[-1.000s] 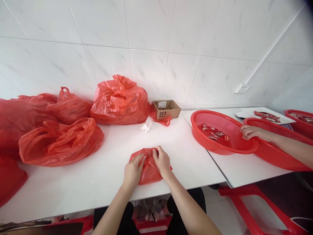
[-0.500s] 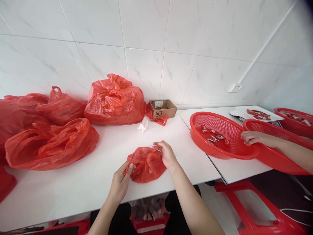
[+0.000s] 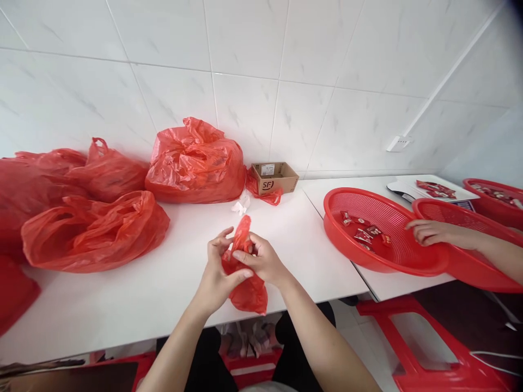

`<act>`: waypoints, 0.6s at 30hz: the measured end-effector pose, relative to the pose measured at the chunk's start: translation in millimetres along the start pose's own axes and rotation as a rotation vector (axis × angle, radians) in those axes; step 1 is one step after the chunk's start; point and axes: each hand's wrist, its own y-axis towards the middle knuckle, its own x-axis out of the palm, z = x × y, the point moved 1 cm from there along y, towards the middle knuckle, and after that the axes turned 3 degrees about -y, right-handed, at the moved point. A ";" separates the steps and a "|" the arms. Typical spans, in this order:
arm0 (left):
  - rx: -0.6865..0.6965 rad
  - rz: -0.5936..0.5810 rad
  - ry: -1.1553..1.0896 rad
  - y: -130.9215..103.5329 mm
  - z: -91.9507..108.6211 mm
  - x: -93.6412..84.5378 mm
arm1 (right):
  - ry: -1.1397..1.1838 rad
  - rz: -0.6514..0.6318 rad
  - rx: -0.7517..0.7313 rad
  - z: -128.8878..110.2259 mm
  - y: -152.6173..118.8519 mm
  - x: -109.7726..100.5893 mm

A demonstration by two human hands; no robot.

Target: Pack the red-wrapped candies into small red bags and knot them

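A small red plastic bag (image 3: 250, 296) is bunched between my two hands near the front of the white table (image 3: 122, 305). Its gathered top sticks up above my fingers and its body hangs down below. My right hand (image 3: 263, 260) pinches the gathered part, thumb across the front. From the other side, my left hand (image 3: 218, 272) is curled around it, its thumb lying over the front and its fingertips partly hidden behind the plastic. A crumpled white tissue (image 3: 241, 203) lies just beyond my hands.
Large red bags (image 3: 196, 163) stand along the wall; an open red bag (image 3: 98, 234) sits at left. A small cardboard box (image 3: 281, 183) is at the back. On the right, a red basket (image 3: 339, 234) holds several wrapped pieces, with another person's hand (image 3: 433, 233) at its rim. A red stool (image 3: 398, 348) stands below.
The bag was spread out on the table between my hands; now it is lifted and gathered into a narrow bunch. My hands have come close together. The view has shifted slightly.
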 end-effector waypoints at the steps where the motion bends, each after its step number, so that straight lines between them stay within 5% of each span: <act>1: -0.043 -0.042 0.083 0.0 -4.9 5.4 | 0.049 0.007 -0.011 -0.1 1.4 -0.4; 5: -0.166 -0.138 0.477 -2.5 -23.4 23.9 | 0.272 0.067 0.036 -5.8 7.1 -4.0; 12: -0.094 -0.141 0.600 -2.9 -23.7 33.4 | 0.503 0.331 0.037 -29.1 14.6 -21.9; 18: -0.118 -0.179 0.463 -0.2 -16.6 21.0 | 0.385 0.222 0.103 -38.0 15.1 -20.3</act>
